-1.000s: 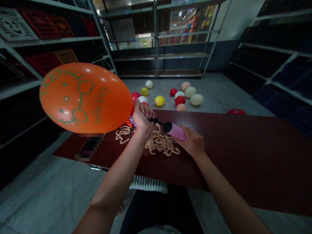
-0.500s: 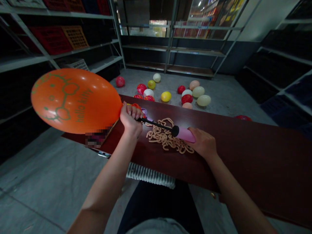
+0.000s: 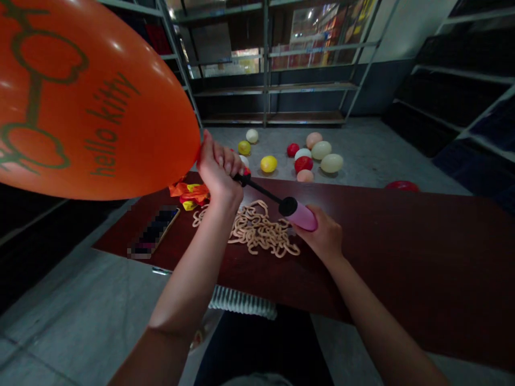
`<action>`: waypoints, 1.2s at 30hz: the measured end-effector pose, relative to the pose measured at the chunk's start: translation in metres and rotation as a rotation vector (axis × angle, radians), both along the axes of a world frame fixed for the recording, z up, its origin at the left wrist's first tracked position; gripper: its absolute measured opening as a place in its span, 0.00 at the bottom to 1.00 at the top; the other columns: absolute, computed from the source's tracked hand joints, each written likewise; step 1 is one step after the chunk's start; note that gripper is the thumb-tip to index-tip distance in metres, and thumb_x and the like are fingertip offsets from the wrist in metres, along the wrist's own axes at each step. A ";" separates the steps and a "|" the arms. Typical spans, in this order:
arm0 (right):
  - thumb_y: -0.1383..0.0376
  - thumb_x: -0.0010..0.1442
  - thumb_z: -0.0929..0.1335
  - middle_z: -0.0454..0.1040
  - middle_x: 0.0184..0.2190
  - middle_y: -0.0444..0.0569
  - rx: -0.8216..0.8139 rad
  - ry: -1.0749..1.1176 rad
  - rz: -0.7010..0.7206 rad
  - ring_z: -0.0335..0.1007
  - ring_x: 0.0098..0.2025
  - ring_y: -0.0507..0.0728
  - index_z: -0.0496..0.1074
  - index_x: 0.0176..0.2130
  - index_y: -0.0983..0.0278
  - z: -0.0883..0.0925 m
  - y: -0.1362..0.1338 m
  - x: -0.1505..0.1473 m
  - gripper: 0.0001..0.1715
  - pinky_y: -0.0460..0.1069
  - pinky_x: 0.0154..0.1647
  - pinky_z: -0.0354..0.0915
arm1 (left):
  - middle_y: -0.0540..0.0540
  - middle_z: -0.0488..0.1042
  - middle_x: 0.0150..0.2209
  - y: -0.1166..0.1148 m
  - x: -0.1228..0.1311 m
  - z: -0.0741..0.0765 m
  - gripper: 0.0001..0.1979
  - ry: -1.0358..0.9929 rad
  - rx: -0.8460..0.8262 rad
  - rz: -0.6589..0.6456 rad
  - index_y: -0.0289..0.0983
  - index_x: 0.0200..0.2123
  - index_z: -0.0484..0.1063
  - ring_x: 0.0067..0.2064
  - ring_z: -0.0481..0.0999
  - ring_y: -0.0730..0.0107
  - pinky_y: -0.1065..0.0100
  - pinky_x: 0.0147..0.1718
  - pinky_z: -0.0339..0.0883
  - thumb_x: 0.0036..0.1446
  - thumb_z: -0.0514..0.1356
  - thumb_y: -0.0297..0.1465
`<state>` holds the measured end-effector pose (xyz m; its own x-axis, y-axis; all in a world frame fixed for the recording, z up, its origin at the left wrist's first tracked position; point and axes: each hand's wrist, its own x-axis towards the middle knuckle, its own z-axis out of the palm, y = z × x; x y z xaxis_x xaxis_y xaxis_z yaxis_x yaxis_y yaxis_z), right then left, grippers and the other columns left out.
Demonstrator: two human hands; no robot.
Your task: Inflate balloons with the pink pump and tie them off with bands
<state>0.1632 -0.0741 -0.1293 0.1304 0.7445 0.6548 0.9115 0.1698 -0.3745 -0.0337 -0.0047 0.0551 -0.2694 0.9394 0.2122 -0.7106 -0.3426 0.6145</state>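
A large orange balloon point(image 3: 80, 102) printed with green "hello kitty" lettering fills the upper left. My left hand point(image 3: 217, 169) is closed around its neck, where the black rod of a hand pump meets it. The pump's pink barrel point(image 3: 301, 215) lies in my right hand point(image 3: 322, 238), fingers wrapped round it, just above the dark red table point(image 3: 402, 252). Under both hands lies a heap of beige rubber bands point(image 3: 257, 233).
Flat, uninflated orange and yellow balloons point(image 3: 191, 194) lie on the table beside a blurred dark rectangle point(image 3: 155, 236). Several inflated balloons point(image 3: 317, 155) in red, yellow and cream rest on the grey floor beyond. Metal shelving point(image 3: 273, 64) lines the walls.
The orange balloon now looks much larger and higher in view, reaching the top left corner. My left hand has lifted its neck upward. The pump is still drawn out.
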 end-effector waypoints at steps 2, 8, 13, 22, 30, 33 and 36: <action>0.48 0.57 0.70 0.81 0.40 0.51 -0.005 0.076 0.010 0.78 0.37 0.61 0.72 0.50 0.60 0.002 -0.001 0.000 0.27 0.51 0.36 0.67 | 0.55 0.43 0.12 0.000 0.022 0.000 0.31 0.043 0.030 -0.043 0.39 0.15 0.48 0.12 0.46 0.79 0.71 0.12 0.44 0.71 0.50 0.40; 0.50 0.57 0.71 0.81 0.42 0.50 -0.023 0.219 0.043 0.78 0.40 0.61 0.72 0.51 0.58 0.006 -0.001 0.001 0.26 0.52 0.38 0.68 | 0.56 0.45 0.12 -0.005 0.089 -0.038 0.30 0.094 0.001 -0.125 0.38 0.15 0.48 0.12 0.47 0.79 0.71 0.12 0.43 0.69 0.54 0.38; 0.50 0.56 0.71 0.80 0.41 0.50 -0.013 0.185 -0.045 0.78 0.39 0.61 0.73 0.48 0.60 0.007 -0.003 0.002 0.24 0.51 0.34 0.66 | 0.56 0.46 0.11 -0.006 0.108 -0.064 0.29 0.072 0.027 -0.139 0.38 0.15 0.48 0.11 0.48 0.78 0.71 0.11 0.43 0.70 0.52 0.33; 0.52 0.57 0.72 0.81 0.43 0.48 -0.055 0.013 0.039 0.78 0.40 0.59 0.70 0.55 0.58 0.001 -0.002 0.000 0.28 0.50 0.36 0.64 | 0.56 0.48 0.10 -0.008 0.072 -0.072 0.29 0.050 -0.023 -0.121 0.38 0.16 0.50 0.11 0.48 0.78 0.70 0.12 0.45 0.68 0.55 0.40; 0.50 0.60 0.70 0.81 0.39 0.52 -0.064 -0.232 0.114 0.78 0.38 0.60 0.72 0.48 0.62 -0.002 -0.001 0.002 0.24 0.50 0.36 0.65 | 0.56 0.46 0.11 -0.007 -0.009 -0.063 0.32 -0.056 -0.075 -0.096 0.38 0.15 0.48 0.12 0.47 0.79 0.70 0.14 0.46 0.68 0.54 0.46; 0.48 0.60 0.69 0.81 0.39 0.51 -0.051 -0.271 0.161 0.78 0.38 0.60 0.73 0.47 0.62 -0.001 -0.001 0.003 0.24 0.51 0.37 0.66 | 0.56 0.45 0.11 -0.008 -0.042 -0.059 0.31 -0.095 -0.094 -0.074 0.38 0.16 0.47 0.12 0.46 0.79 0.70 0.14 0.47 0.70 0.52 0.43; 0.48 0.60 0.69 0.81 0.39 0.51 -0.052 -0.306 0.198 0.78 0.39 0.61 0.74 0.46 0.62 0.000 -0.001 0.003 0.24 0.51 0.38 0.66 | 0.55 0.45 0.11 -0.011 -0.070 -0.063 0.31 -0.125 -0.104 -0.045 0.38 0.16 0.46 0.12 0.46 0.78 0.70 0.14 0.46 0.70 0.51 0.41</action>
